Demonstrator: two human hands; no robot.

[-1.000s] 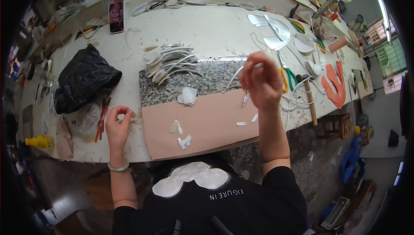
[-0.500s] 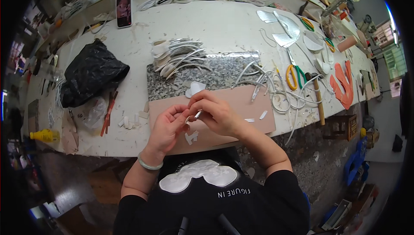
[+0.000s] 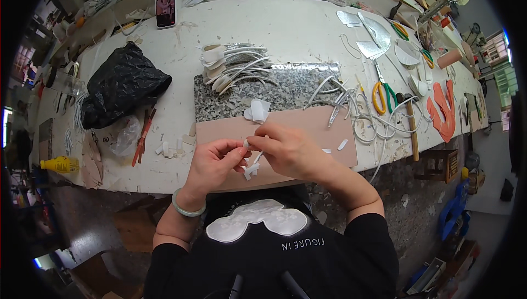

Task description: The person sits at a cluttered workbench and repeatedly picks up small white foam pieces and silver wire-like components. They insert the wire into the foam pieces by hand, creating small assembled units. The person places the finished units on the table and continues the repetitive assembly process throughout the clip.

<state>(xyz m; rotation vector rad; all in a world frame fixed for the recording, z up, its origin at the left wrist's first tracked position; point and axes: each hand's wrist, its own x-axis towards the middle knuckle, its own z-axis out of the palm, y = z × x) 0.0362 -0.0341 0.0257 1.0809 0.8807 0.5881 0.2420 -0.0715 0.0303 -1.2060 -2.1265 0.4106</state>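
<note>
Over a pinkish-tan board (image 3: 329, 129), my two hands meet fingertip to fingertip. My left hand (image 3: 216, 160) is closed, with thumb and index finger pinching a small white piece (image 3: 246, 144). From the other side, the closed fingers of my right hand (image 3: 289, 148) press on the same piece. A thin pale strip (image 3: 258, 158) shows below the right fingers; whether it joins the piece is hidden. White scraps (image 3: 250, 171) lie just under the hands. Beyond my fingers, rounded white pieces (image 3: 258, 110) rest at the board's far edge.
Behind the board, a speckled stone slab (image 3: 219, 107) bears a bundle of white-and-silver straps (image 3: 236, 68). Loose white cord (image 3: 365, 129), scissors (image 3: 380, 94) and a hammer (image 3: 411, 129) lie to the right. A black plastic bag (image 3: 123, 87) and a propped phone (image 3: 166, 5) are at left.
My right hand has turned and shifted slightly right, its fingers now over the small white piece. The shiny part seen between my fingers before is now mostly covered. The view has shifted slightly.
</note>
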